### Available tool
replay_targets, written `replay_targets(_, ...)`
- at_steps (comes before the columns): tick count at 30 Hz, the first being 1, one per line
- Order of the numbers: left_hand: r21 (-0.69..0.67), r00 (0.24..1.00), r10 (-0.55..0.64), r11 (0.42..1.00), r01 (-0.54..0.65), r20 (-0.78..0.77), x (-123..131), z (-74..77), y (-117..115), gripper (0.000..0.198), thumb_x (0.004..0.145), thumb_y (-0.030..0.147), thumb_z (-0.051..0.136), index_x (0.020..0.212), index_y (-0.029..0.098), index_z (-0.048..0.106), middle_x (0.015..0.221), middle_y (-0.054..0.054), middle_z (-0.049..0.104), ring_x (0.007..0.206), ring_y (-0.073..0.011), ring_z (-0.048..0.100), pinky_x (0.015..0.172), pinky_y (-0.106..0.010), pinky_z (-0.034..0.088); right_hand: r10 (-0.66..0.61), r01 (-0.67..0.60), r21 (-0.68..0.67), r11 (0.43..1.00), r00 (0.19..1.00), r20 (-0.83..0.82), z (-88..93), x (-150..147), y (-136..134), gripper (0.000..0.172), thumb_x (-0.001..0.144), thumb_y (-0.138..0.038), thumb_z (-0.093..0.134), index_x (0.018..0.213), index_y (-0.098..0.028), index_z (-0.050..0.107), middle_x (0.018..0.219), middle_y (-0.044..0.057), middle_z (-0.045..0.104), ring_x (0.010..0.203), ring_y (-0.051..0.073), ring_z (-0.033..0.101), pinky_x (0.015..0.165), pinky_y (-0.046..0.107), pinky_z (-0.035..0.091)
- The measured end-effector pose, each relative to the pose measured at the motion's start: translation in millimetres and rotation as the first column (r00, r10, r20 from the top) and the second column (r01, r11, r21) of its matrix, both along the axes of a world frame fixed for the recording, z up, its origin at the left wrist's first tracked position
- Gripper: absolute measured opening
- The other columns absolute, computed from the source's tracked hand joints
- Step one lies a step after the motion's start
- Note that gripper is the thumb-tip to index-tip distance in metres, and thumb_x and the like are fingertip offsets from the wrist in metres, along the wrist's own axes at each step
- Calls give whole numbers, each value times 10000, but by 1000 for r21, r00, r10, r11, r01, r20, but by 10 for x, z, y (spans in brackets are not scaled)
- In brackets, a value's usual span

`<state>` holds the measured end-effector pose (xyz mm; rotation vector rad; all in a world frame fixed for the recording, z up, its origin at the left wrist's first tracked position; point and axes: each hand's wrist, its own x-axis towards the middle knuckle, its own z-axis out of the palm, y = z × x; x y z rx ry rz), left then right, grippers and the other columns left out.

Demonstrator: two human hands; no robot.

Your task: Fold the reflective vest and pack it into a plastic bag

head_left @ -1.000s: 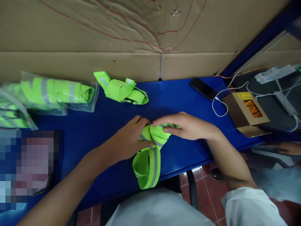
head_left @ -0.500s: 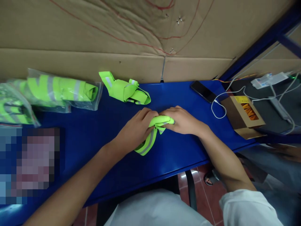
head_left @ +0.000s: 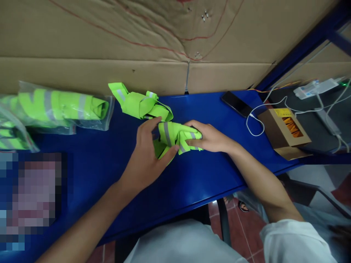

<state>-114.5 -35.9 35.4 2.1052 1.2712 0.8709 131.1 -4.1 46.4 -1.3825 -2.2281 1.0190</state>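
Note:
A neon yellow-green reflective strap (head_left: 171, 133) with grey bands lies folded into a loose bundle over the blue table. My right hand (head_left: 210, 137) is closed on its right end, thumb in front and fingers behind. At the left end, my left hand (head_left: 146, 151) curves around the bundle with thumb and forefinger wide apart. The thumb tip lies against the strap's front; whether the other fingers touch it is hidden. Just behind, a second reflective strap (head_left: 137, 106) lies loosely bundled, with a thin dark cord or edge showing.
Clear bags with rolled neon straps (head_left: 63, 106) lie at the left, above a pixelated patch (head_left: 34, 193). A phone (head_left: 236, 104) on a white cable and a cardboard box (head_left: 285, 131) with orange contents are at the right. Cardboard (head_left: 109, 33) lines the back. Another person's clothing shows lower right.
My left hand has opened and shifted left from its grip on the strap. The bundle now shows a broader folded face, while my right hand stays closed on its right end.

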Motion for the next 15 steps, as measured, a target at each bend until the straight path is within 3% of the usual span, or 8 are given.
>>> replay_targets(3,-45,998,46,998,-48,-36,3,-113,-99,738,938,320,658,1542,233,245,1508,-181,416,1355,-311,527,1120,-511,496,-85,84,-36,996,996,-22,-23,-7,12,382,881,-424,682,1194,-211,635,997,9,723,827,177,648,698,266,429)
replay_targets(6,32,992,48,999,-44,-116,31,-170,-160,656,932,252,644,1488,205,300,1448,-182,473,1369,-332,508,1105,-531,504,-149,149,-34,988,989,-7,-13,-35,-13,338,890,-433,668,1146,-211,666,930,4,721,779,169,636,681,273,425)
replay_targets(8,77,990,76,995,-66,-123,41,-156,-194,589,920,240,655,1417,181,346,1404,-189,486,1333,-331,535,1056,-499,546,-213,204,-121,972,975,-67,-6,-52,-14,295,869,-411,691,1073,-198,685,898,12,719,765,168,635,660,271,442)
replay_targets(10,74,983,107,993,-97,-146,39,-120,-233,471,921,256,658,1309,181,403,1358,-185,503,1233,-320,603,952,-462,600,-312,243,-330,912,934,-172,-13,-59,6,272,836,-404,730,994,-186,691,849,23,719,729,171,649,622,274,486)
replay_targets(12,36,971,133,991,-128,-199,32,-87,-274,371,934,278,649,1229,197,439,1376,-183,492,1156,-313,646,813,-415,632,-417,226,-547,806,873,-254,-34,-58,37,304,795,-407,779,974,-178,689,792,32,717,668,178,667,567,288,534)
replay_targets(15,35,957,149,989,-145,-251,29,-68,-313,331,941,289,647,1202,192,467,1486,-211,394,1181,-329,643,700,-358,628,-513,172,-682,711,791,-335,-76,-55,80,376,758,-413,819,1006,-162,690,793,59,735,650,193,695,529,302,581)
